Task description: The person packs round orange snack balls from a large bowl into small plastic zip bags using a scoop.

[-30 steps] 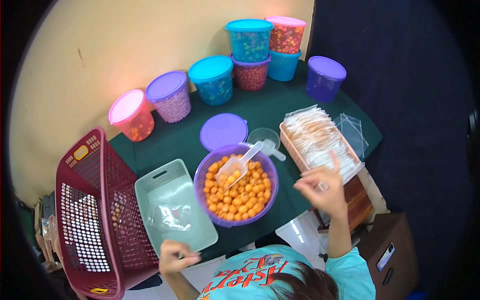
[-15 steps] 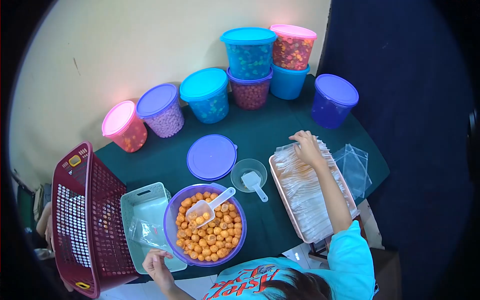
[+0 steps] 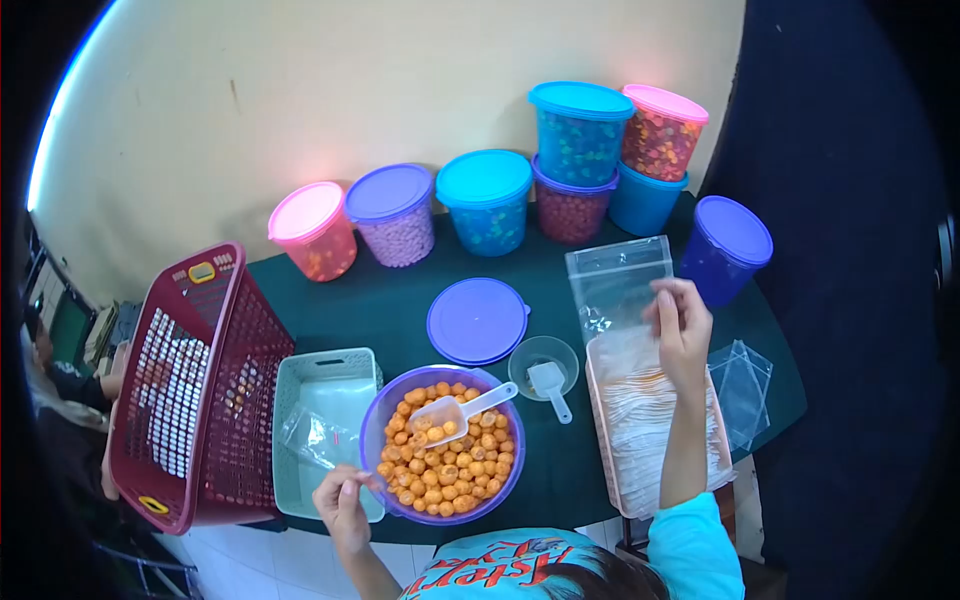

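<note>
My right hand (image 3: 682, 325) is closed, thumb and fingers pinched at the edge of a clear zip-top plastic bag (image 3: 612, 285). This bag extends past the far end of a pink tray (image 3: 603, 440) packed with a row of similar bags (image 3: 640, 410). My left hand (image 3: 342, 505) holds nothing, its fingers loosely bent and apart. It hovers by the near left rim of a purple bowl (image 3: 372, 425) full of round orange snack balls (image 3: 450, 465). A clear scoop (image 3: 445, 418) rests on the balls with a few inside it.
Left of the bowl stand a pale green basket (image 3: 325, 375) holding a clear packet (image 3: 310, 435) and a maroon basket (image 3: 225, 400). A purple lid (image 3: 478, 320) and small bowl (image 3: 530, 358) with a white scoop (image 3: 548, 380) lie centrally. Lidded tubs (image 3: 485, 205) line the back; loose bags (image 3: 740, 395) lie right.
My right hand has drawn a plastic bag out beyond the tray's far end. My left hand has moved closer to the bowl's rim. The camera view has shifted.
</note>
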`<state>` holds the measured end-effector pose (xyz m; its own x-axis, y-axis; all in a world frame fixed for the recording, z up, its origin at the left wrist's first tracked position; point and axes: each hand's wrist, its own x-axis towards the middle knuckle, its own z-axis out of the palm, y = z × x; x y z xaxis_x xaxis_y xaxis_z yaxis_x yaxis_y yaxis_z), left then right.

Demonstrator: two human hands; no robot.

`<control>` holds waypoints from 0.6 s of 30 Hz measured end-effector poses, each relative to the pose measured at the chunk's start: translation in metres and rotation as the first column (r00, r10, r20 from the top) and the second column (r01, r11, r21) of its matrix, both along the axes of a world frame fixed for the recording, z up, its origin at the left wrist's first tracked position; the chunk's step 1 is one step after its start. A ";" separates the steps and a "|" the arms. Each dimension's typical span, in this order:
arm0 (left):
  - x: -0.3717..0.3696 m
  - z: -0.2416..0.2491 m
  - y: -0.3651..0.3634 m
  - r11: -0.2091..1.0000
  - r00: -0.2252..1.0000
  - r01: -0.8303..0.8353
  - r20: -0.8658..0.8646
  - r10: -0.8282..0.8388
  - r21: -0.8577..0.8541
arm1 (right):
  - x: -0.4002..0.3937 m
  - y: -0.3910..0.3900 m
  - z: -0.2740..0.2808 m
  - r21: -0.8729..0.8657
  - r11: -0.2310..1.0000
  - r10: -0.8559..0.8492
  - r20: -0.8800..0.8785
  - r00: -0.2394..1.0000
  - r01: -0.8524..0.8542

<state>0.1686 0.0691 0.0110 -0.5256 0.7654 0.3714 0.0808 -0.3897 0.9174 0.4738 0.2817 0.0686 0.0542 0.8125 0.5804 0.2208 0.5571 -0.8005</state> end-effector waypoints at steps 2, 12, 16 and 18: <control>0.005 -0.006 0.007 0.996 0.979 0.058 0.193 -0.069 0.063 | -0.031 -0.037 -0.004 -0.153 0.949 0.229 -0.266 0.936 -0.276; 0.015 0.008 0.010 0.707 0.508 0.626 0.517 -0.689 0.328 | -0.178 -0.158 -0.052 -0.291 0.717 0.561 -0.300 0.772 -0.634; -0.005 0.004 -0.005 0.719 0.570 0.634 0.455 -0.684 0.286 | -0.204 -0.173 -0.049 -0.375 0.737 0.565 -0.114 0.817 -0.562; -0.021 0.006 -0.011 0.744 0.635 0.630 0.403 -0.658 0.223 | -0.222 -0.180 -0.040 0.021 0.978 0.189 0.358 0.915 -0.210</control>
